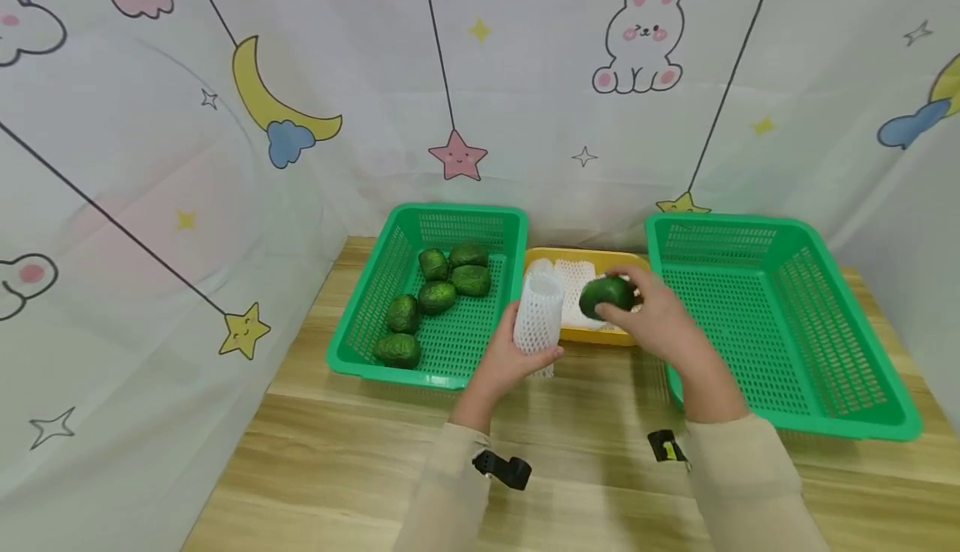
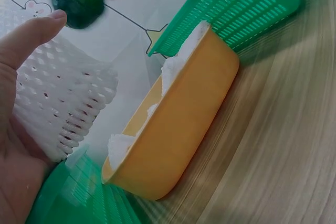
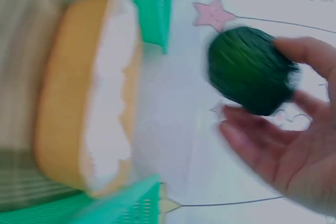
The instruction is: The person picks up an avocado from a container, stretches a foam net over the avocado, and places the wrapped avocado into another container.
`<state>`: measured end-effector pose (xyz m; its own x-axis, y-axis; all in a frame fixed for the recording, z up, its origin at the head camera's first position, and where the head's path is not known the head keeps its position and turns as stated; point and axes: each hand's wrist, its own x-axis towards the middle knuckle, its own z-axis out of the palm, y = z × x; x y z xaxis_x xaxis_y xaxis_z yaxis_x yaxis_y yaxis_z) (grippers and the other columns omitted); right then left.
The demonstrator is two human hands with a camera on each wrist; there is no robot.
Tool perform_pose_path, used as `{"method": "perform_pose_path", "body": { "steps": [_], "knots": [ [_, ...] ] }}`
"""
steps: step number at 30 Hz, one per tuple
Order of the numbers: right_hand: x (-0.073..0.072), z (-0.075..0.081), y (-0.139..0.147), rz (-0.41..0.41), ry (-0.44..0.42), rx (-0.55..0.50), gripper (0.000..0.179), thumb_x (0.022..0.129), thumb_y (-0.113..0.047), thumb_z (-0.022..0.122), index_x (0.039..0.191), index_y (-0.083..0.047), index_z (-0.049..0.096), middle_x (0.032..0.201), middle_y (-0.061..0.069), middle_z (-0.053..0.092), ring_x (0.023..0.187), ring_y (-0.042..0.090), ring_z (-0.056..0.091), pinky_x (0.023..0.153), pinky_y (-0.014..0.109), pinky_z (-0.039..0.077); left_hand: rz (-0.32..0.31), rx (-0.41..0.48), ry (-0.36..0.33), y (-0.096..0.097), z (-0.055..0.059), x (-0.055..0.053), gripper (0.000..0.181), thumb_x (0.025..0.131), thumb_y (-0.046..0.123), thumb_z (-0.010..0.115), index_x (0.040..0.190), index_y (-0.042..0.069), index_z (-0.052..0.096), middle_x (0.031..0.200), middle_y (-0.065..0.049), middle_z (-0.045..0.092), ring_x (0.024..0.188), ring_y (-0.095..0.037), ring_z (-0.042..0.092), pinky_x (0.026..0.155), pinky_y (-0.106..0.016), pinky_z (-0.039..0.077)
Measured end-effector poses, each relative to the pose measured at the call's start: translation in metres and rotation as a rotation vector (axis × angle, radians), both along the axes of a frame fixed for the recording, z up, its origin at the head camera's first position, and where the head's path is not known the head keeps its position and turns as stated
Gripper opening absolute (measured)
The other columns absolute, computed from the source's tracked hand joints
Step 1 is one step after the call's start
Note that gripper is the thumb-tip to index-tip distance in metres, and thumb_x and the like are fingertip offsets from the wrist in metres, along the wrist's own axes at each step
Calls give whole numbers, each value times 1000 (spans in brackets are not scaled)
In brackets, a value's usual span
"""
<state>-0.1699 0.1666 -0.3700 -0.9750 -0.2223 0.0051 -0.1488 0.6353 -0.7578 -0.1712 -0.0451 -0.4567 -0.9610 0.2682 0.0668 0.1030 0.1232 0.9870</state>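
Note:
My left hand (image 1: 504,362) grips a white foam mesh sleeve (image 1: 539,318), held upright with its open end at the top. In the left wrist view the thumb lies along the side of the foam sleeve (image 2: 60,98). To the right of it, my right hand (image 1: 654,318) holds a dark green avocado (image 1: 606,295) between thumb and fingers. The right wrist view shows that avocado (image 3: 252,69) in the air, pinched at one end. Avocado and sleeve are apart, both over the front of a yellow basket (image 1: 600,336) with more white foam sleeves (image 1: 573,277) in it.
On the left stands a green basket (image 1: 465,360) with several avocados (image 1: 437,297) in it. Another green basket (image 1: 750,343) stands on the right, no avocados visible inside. All stand on a wooden table (image 1: 577,469) against a printed white cloth (image 1: 540,102).

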Motion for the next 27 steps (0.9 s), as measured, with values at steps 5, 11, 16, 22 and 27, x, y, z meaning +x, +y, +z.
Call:
{"method": "perform_pose_path", "body": {
  "steps": [5, 11, 16, 22, 27],
  "knots": [
    [-8, 27, -10, 31, 190, -303, 56, 92, -17, 60, 141, -10, 34, 125, 18, 38, 106, 29, 46, 85, 34, 45, 18, -10, 29, -2, -3, -1, 78, 75, 15, 78, 139, 14, 33, 121, -12, 51, 104, -26, 53, 85, -41, 46],
    [-13, 29, -25, 167, 189, -475, 44, 90, -5, 59, 126, -1, 34, 122, 16, 43, 104, 21, 48, 83, 19, 45, -3, -23, 45, -3, -3, -1, 72, 76, 19, 77, 136, 11, 37, 119, -10, 52, 102, -24, 53, 85, -41, 46],
    [-14, 24, -22, 148, 199, -391, 38, 90, -7, 60, 126, -7, 47, 118, 13, 48, 100, 21, 48, 80, 25, 43, -13, -16, 32, -2, -4, -1, 67, 77, 17, 76, 133, 11, 39, 117, -10, 52, 101, -24, 54, 83, -40, 46],
    [-15, 22, -23, 140, 218, -287, 35, 91, -15, 61, 125, -12, 53, 118, 9, 49, 95, 22, 47, 77, 35, 40, -15, -9, 40, -2, -4, -1, 63, 77, 12, 76, 130, 9, 41, 116, -11, 53, 99, -24, 54, 82, -39, 47],
    [-17, 20, -28, 130, 210, -253, 34, 90, -19, 62, 122, -11, 53, 118, 9, 49, 97, 26, 49, 79, 39, 40, -12, -31, 14, -2, 3, 1, 65, 77, 9, 75, 132, 9, 40, 117, -10, 52, 100, -23, 53, 83, -39, 46]
  ]
}}
